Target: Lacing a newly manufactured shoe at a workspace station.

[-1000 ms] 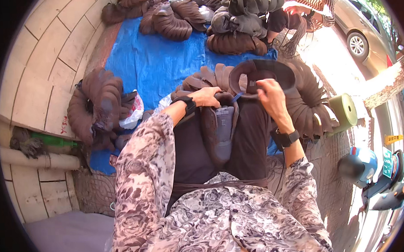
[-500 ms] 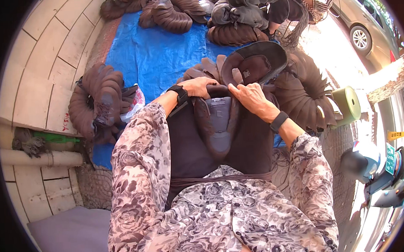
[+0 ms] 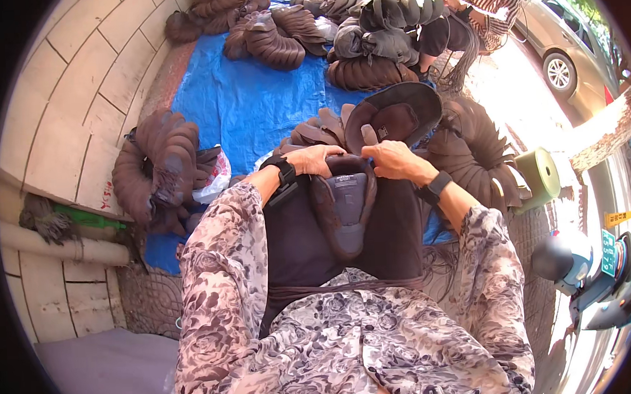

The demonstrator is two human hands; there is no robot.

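Observation:
A brown shoe upper [image 3: 348, 220] with a dark grey tongue lies over my dark-trousered lap, toe end toward me. At the left of its collar, my left hand [image 3: 315, 160] is closed, the fingertips tucked out of sight behind the edge. My right hand [image 3: 398, 161] pinches the collar's right side between thumb and fingers. Just beyond, a dark rounded shoe piece [image 3: 424, 111] with a brown lining leans near my right hand. Several loose brown uppers [image 3: 316, 130] lie past my left hand.
Coiled bundles of uppers lie at the left [image 3: 155, 158] and right [image 3: 468, 148], with more on the blue tarp [image 3: 233, 95]. A green roll [image 3: 538, 177] stands at the right. Beyond sit a person in a striped top [image 3: 494, 6], a parked car [image 3: 559, 52] and a scooter [image 3: 593, 269].
My right hand's grip on the collar has shifted slightly, and the collar opening now shows wider. Both hands stay at the upper. The whole view has moved a little.

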